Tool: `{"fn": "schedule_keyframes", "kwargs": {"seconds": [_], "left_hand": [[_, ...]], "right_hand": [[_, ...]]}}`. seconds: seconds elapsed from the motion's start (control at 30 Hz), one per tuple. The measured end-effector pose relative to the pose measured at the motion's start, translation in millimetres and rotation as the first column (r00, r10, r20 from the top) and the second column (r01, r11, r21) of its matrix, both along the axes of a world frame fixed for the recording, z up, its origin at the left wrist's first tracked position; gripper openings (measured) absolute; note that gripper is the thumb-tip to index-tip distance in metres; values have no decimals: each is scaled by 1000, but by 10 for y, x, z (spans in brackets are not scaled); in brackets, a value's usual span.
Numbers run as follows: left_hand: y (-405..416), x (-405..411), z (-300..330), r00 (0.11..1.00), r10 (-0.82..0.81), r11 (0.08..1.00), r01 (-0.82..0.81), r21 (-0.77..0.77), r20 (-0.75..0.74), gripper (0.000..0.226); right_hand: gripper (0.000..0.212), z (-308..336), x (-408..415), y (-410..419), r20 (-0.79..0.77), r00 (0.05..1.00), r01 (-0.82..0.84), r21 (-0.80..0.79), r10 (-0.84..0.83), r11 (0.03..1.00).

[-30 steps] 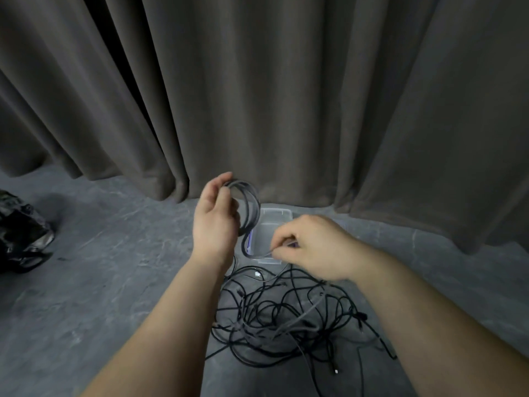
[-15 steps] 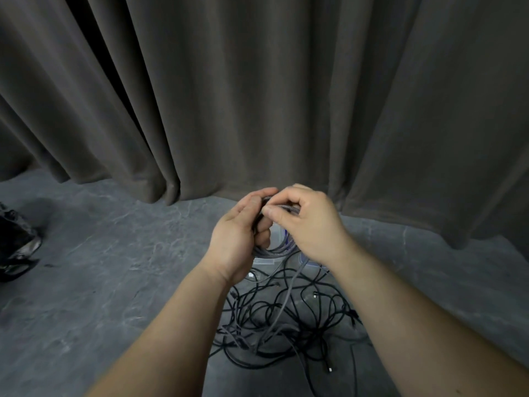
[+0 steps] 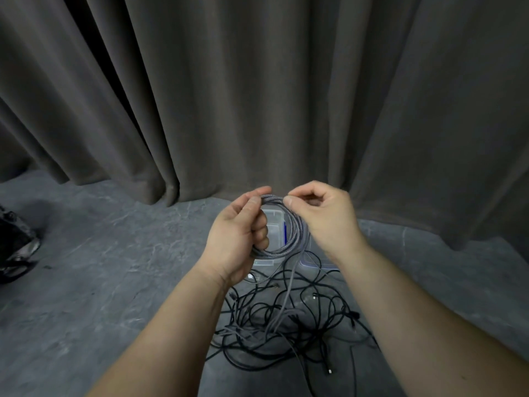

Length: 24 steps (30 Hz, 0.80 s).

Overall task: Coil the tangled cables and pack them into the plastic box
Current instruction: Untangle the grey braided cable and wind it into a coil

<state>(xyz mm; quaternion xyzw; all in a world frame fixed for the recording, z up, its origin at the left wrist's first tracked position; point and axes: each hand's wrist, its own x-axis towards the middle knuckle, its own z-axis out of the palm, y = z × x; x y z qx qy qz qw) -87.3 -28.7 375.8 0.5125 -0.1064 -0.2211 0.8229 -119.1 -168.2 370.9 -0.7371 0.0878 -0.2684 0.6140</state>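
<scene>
A: What's between the hands?

B: A grey braided coil [image 3: 289, 224], several loops stacked into a rough ring, woven sheath visible. Left hand [image 3: 237, 239] grips its left side, fingers curled through the ring, thumb on the top arc. Right hand [image 3: 323, 216] pinches the top of the ring between thumb and forefinger, the other fingers curled.

A: Loose end?

B: One grey strand [image 3: 287, 293] drops from the coil's lower right, below both hands, into the tangle.

A: The tangle?

B: A tangled pile of cables [image 3: 286, 325] on the floor [image 3: 100, 282], beneath and between the forearms. Thin, mostly black, looped over one another, a few small plugs showing at the ends (types too small to tell).

A: And the box?

B: The plastic box [image 3: 273, 216] is clear, seen through the ring just beyond the hands, with something blue inside near its right wall. Its near corners show below the hands, touching the far edge of the pile.

A: Surroundings?

B: Grey curtain [image 3: 257, 96] behind; a dark, shiny object [image 3: 14, 247] far left of the left hand, unidentifiable.
</scene>
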Motion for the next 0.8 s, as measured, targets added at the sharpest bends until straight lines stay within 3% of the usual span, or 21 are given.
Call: {"fn": "schedule_keyframes", "kwargs": {"seconds": [0.13,0.27,0.4,0.47,0.67,0.8], "left_hand": [[-12,0,1,1000,22,1000,-22,-18,-10,26],[-18,-8,-22,999,50,999,-50,-6,-1,29],[-29,-22,-21,999,46,999,-46,-19,-2,30],[-33,-29,-16,999,37,999,-37,-21,10,30],[-35,-31,-43,993,11,999,-16,39,120,28],[-46,-75,-38,972,20,988,-56,147,235,30]], "right_hand": [[13,-72,22,49,-90,994,-57,107,66,993],[23,-168,50,188,-251,963,-77,106,102,991],[36,-196,72,219,-147,989,23,-62,-32,998],[37,-219,88,222,-134,990,35,-60,-43,998],[34,-203,109,252,-133,991,13,330,33,944],[32,-145,115,241,-111,994,47,426,1,903]]}}
